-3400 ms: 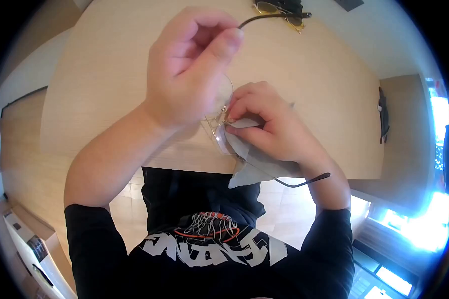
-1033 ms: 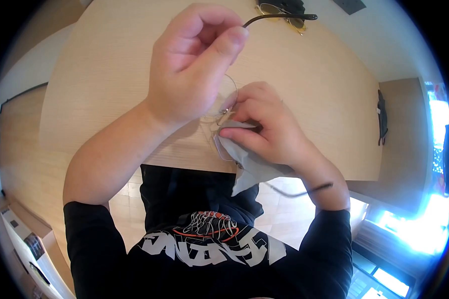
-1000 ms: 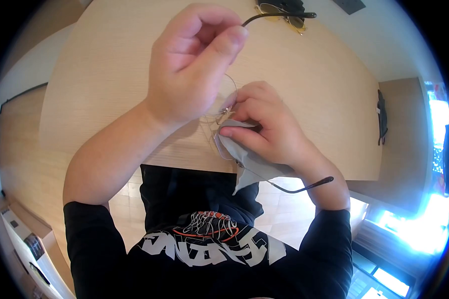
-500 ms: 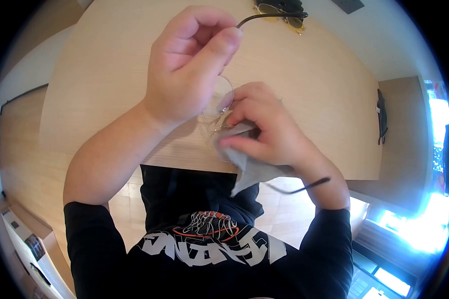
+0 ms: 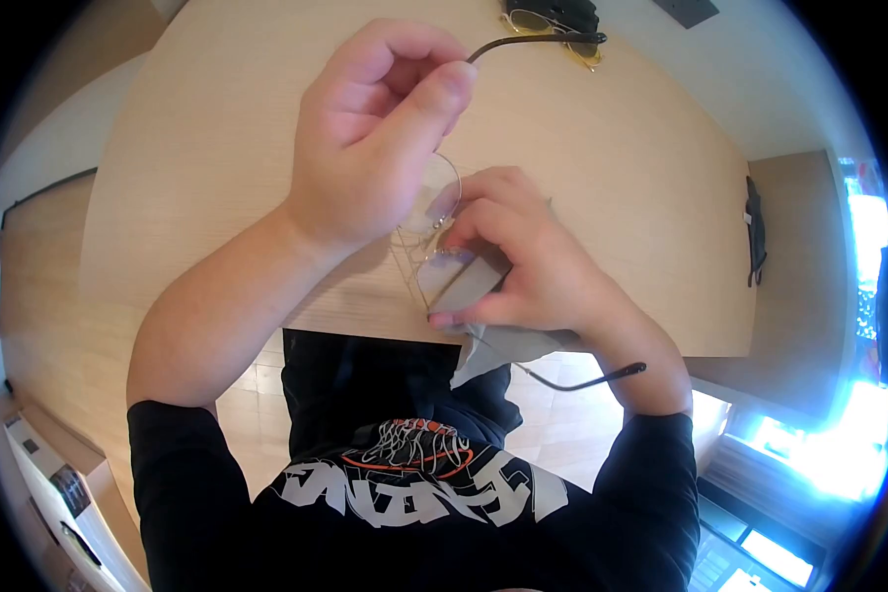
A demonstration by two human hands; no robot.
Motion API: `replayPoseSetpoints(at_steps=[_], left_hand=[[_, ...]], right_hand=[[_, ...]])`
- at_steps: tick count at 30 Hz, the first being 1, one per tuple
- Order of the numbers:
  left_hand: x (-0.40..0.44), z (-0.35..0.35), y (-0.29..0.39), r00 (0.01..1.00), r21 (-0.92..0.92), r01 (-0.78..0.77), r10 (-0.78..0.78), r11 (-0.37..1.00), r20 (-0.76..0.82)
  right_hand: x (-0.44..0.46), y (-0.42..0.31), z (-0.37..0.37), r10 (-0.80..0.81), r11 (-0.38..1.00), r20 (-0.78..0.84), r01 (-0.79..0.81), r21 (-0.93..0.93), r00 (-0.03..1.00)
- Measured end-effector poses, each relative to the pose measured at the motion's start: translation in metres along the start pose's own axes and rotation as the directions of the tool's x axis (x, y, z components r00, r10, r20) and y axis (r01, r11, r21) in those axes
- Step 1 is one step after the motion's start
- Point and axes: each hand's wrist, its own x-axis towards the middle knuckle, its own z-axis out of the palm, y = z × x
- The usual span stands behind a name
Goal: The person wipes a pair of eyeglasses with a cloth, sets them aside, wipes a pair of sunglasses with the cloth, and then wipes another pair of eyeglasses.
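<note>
Grey cloth (image 5: 508, 345) bunches in the right hand (image 5: 533, 261), near the middle of the frame. That grip is curled round the cloth and also touches the clear glasses (image 5: 442, 187), by the lower lens. The left hand (image 5: 365, 138), in the upper left, pinches one dark arm (image 5: 538, 39) of the glasses, so that grip is narrow.

The right thumb (image 5: 449, 320) has just slid down to the bottom of the lower lens. Half a second ago it was higher up. Now more of that lens shows, and the cloth looks to be behind it, so the thumb seems to have reached the low rim.

The front edge of the counter (image 5: 641, 217) runs just under the right hand. The cloth and the other dark arm (image 5: 587, 381) stick out past it. The counter spreads wide to both sides, giving room to move. Sunglasses (image 5: 531, 22) lie at the top, behind the first dark arm's tip.
</note>
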Motion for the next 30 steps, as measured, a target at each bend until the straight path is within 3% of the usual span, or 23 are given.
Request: replayPoseSetpoints(at_steps=[5,8,11,14,21,24,27,29,30], left_hand=[[0.003,-0.002,-0.002,0.998,0.030,-0.057,0.057,0.998,-0.006],[0.005,0.003,0.003,0.997,0.031,-0.065,0.066,0.997,-0.037],[0.005,-0.003,0.007,0.999,-0.057,-0.027,0.026,0.998,-0.020],[0.006,0.000,0.000,0.995,-0.005,-0.057,0.057,0.998,-0.087],[0.010,-0.003,0.007,0.987,0.063,-0.022,0.032,0.998,-0.155],[0.011,-0.008,0.007,0.995,0.032,-0.036,0.039,0.999,-0.096],[0.008,-0.011,0.002,0.997,0.093,-0.053,0.058,0.994,-0.048],[0.007,-0.010,-0.002,0.995,0.088,-0.081,0.086,0.993,-0.057],[0.009,-0.010,-0.001,0.992,0.088,-0.107,0.112,0.990,-0.061]], right_hand=[[-0.004,0.011,0.005,0.079,0.996,-0.067,-0.081,-0.034,0.995],[-0.002,0.002,-0.001,0.088,0.996,0.052,-0.087,-0.018,0.995],[0.000,-0.003,-0.004,0.097,0.995,0.044,-0.098,0.028,0.994],[-0.004,0.002,-0.006,0.201,0.976,0.063,-0.205,0.070,0.978],[-0.003,-0.003,-0.007,0.401,0.916,-0.087,-0.401,0.017,0.912],[-0.004,-0.003,-0.009,0.391,0.921,-0.061,-0.390,0.023,0.918],[-0.007,-0.001,-0.017,0.422,0.898,-0.200,-0.438,-0.043,0.884],[-0.017,0.023,-0.017,0.479,0.869,-0.460,-0.478,0.127,0.748],[-0.019,0.030,-0.022,0.435,0.895,-0.582,-0.403,0.193,0.687]])
